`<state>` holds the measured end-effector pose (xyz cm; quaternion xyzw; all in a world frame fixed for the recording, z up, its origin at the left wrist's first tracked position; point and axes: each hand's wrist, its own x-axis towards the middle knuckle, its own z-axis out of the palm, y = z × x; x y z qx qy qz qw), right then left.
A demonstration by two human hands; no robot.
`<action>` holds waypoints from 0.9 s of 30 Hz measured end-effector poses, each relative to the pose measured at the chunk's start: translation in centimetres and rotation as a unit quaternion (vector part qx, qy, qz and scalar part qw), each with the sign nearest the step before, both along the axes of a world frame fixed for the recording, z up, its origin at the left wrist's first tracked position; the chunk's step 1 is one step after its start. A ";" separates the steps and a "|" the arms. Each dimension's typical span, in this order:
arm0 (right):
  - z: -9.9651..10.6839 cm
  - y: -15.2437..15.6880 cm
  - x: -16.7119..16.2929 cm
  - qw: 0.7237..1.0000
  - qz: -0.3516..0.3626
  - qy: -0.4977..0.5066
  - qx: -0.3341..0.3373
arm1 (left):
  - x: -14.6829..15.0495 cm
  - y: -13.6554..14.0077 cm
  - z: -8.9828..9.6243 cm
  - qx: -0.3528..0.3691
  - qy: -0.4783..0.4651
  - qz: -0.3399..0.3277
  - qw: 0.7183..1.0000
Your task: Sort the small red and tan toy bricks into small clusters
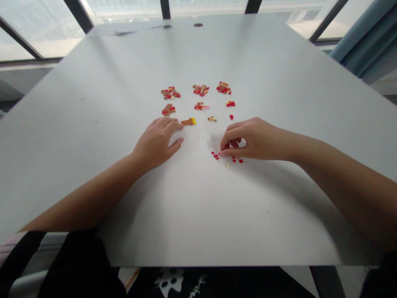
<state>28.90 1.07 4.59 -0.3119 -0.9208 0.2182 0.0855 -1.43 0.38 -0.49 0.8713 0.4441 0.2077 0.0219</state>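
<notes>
My left hand (161, 138) rests on the table with its fingers apart and nothing held. Its fingertips lie beside a small brown and yellow block of joined toy bricks (188, 121). My right hand (248, 138) is bent down over loose tiny red bricks (216, 156), thumb and fingers pinched on one at the left edge of the group. More red bricks (237, 160) lie just under the right thumb, partly hidden by the hand. A few pale yellow bricks (228, 164) lie a little nearer to me.
Beyond my hands, small heaps of red, brown and yellow bricks stand in rows: back left (170, 92), back middle (200, 90), back right (223, 87), with smaller clusters (168, 109) in front. The white table (198, 215) reaches to the windows. A blue curtain (369, 37) hangs at right.
</notes>
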 end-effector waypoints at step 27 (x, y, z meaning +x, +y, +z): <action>1.1 0.4 1.6 0.992 -0.106 0.004 0.065 | -0.5 -0.1 -0.2 0.013 0.011 -0.010 1.000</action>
